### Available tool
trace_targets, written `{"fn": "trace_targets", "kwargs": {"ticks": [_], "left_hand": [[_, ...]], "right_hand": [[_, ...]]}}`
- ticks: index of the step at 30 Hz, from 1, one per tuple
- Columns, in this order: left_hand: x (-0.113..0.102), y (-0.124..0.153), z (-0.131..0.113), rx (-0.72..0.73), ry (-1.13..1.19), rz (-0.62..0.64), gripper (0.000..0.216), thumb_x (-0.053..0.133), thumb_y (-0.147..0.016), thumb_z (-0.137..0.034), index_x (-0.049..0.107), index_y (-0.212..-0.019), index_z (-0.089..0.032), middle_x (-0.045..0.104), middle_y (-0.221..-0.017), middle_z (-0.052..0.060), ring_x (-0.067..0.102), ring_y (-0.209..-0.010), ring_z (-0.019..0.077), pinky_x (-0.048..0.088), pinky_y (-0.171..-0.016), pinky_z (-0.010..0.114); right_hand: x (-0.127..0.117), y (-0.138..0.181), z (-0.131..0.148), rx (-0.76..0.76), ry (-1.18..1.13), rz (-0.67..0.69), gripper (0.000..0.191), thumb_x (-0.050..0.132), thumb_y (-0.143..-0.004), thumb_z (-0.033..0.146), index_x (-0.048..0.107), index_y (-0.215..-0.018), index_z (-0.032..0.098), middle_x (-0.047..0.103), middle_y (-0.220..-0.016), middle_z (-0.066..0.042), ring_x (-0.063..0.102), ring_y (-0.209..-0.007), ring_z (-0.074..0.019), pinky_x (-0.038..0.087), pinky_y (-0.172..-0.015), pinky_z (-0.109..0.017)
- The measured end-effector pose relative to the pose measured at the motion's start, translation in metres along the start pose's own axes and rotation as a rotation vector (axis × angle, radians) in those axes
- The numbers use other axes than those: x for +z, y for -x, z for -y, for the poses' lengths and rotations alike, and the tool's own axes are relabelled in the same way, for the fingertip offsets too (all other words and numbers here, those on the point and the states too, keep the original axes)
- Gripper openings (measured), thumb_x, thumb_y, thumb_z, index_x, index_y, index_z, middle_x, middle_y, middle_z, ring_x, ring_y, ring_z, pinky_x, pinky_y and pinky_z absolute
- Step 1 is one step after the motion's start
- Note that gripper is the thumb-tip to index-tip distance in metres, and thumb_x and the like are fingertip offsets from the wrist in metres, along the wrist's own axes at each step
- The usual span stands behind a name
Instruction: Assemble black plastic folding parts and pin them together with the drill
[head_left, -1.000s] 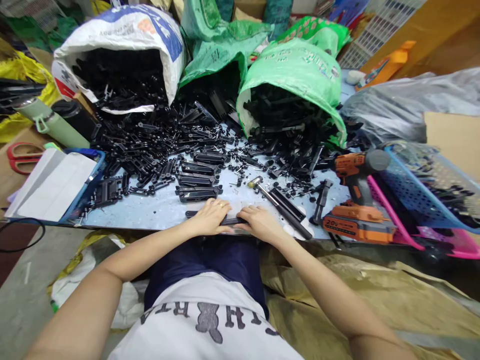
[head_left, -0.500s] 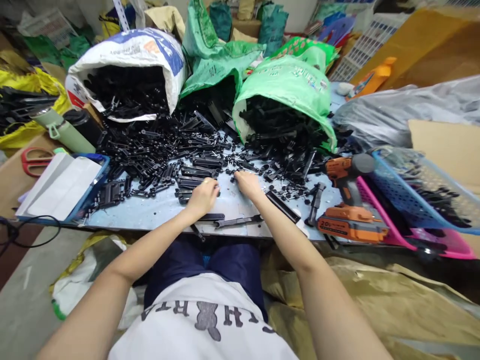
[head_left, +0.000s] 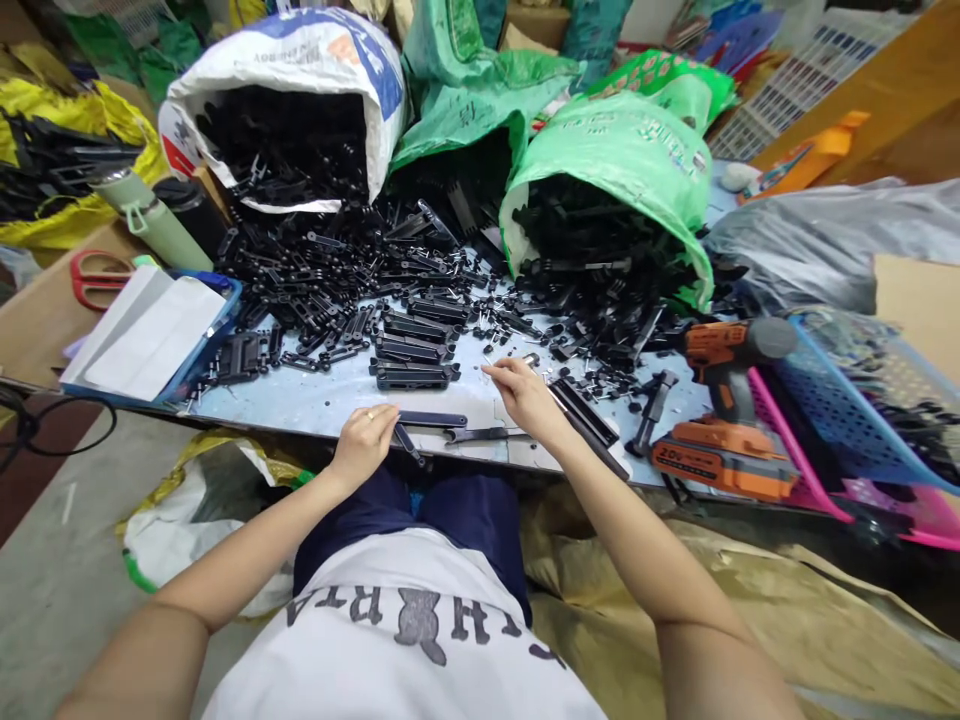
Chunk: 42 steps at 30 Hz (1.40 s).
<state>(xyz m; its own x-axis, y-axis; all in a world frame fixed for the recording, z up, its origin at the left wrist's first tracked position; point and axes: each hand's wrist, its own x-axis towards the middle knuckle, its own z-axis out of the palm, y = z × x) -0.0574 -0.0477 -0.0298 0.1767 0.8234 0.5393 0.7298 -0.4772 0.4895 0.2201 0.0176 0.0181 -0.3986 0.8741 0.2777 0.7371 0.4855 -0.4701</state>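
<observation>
Left hand [head_left: 365,440] low at the near table edge, with fingers curled and tips drawn together at the left ends of a flat black strip [head_left: 433,419] and a slanted black piece [head_left: 409,446]. Cannot tell grip from mere touch. Right hand [head_left: 523,395] farther off and to the right, palm down, with thumb and forefinger brought close together beside scattered small parts [head_left: 499,335]; too small to tell of a pin or anything else between the tips.

Flat strip lying lengthwise along the near edge, just left of a forked black piece [head_left: 480,435], partly behind the right wrist. Probably laid so for both to be within easy reach of either hand. Black assemblies [head_left: 416,350] ranked one behind another just beyond, likely to keep apart from the loose heap [head_left: 307,290] at far left. Green bag [head_left: 611,140] on its side, mouth facing near, perhaps for easy access to the contents.

Slanted piece jutting past the near edge, apparently easy to knock off. Some room for moving on the blue tabletop [head_left: 315,405], left of the ranked assemblies. Tighter on the right: a long black piece [head_left: 587,412] beside the forearm, then an orange drill [head_left: 729,392] standing on its battery near the edge.
</observation>
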Motion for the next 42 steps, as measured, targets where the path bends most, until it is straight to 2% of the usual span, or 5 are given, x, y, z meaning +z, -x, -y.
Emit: {"fn": "trace_targets", "kwargs": {"ticks": [8, 14, 22, 31, 42], "left_hand": [[0.009, -0.001, 0.018, 0.288, -0.125, 0.098, 0.022, 0.043, -0.091, -0.016, 0.06, -0.104, -0.014, 0.068, -0.101, 0.012, 0.064, -0.094, 0.0195, 0.049, -0.076, 0.033], [0.015, 0.002, 0.021, 0.281, -0.09, 0.023, 0.019, 0.044, -0.09, -0.015, 0.06, -0.102, -0.014, 0.069, -0.097, 0.01, 0.065, -0.091, 0.018, 0.05, -0.077, 0.032], [0.024, -0.001, 0.022, 0.243, -0.089, -0.032, 0.02, 0.045, -0.09, -0.016, 0.06, -0.103, -0.016, 0.069, -0.097, 0.009, 0.064, -0.093, 0.0186, 0.049, -0.08, 0.034], [0.035, -0.018, -0.014, 0.446, -0.186, 0.361, 0.04, 0.05, -0.087, -0.034, 0.05, -0.12, -0.011, 0.058, -0.118, 0.015, 0.051, -0.114, 0.0261, 0.034, -0.1, 0.045], [0.043, -0.024, -0.031, 0.333, -0.247, 0.466, 0.053, 0.053, -0.084, -0.045, 0.046, -0.122, -0.009, 0.057, -0.113, 0.016, 0.054, -0.102, 0.0267, 0.04, -0.085, 0.038]], "right_hand": [[-0.011, 0.007, 0.03, 0.002, -0.148, 0.161, 0.015, 0.05, -0.085, 0.021, 0.063, -0.091, 0.017, 0.065, -0.093, -0.007, 0.06, -0.08, -0.0163, 0.046, -0.073, -0.028], [-0.008, 0.004, 0.033, 0.144, -0.086, 0.351, 0.011, 0.06, -0.079, 0.017, 0.067, -0.088, 0.015, 0.069, -0.076, -0.004, 0.062, -0.068, -0.0144, 0.044, -0.067, -0.023], [0.001, -0.01, 0.047, -0.094, 0.289, 0.6, 0.015, 0.054, -0.081, 0.011, 0.067, -0.088, 0.015, 0.069, -0.08, -0.01, 0.065, -0.078, -0.0207, 0.044, -0.067, -0.024], [0.047, 0.044, -0.003, -0.322, 0.039, 0.098, 0.037, 0.047, -0.091, 0.035, 0.052, -0.123, 0.018, 0.06, -0.117, -0.012, 0.057, -0.099, -0.0199, 0.047, -0.086, -0.036], [0.039, 0.043, -0.023, -0.308, 0.259, 0.283, 0.046, 0.045, -0.088, 0.048, 0.052, -0.122, 0.017, 0.06, -0.105, -0.013, 0.057, -0.095, -0.022, 0.046, -0.079, -0.035]]}}
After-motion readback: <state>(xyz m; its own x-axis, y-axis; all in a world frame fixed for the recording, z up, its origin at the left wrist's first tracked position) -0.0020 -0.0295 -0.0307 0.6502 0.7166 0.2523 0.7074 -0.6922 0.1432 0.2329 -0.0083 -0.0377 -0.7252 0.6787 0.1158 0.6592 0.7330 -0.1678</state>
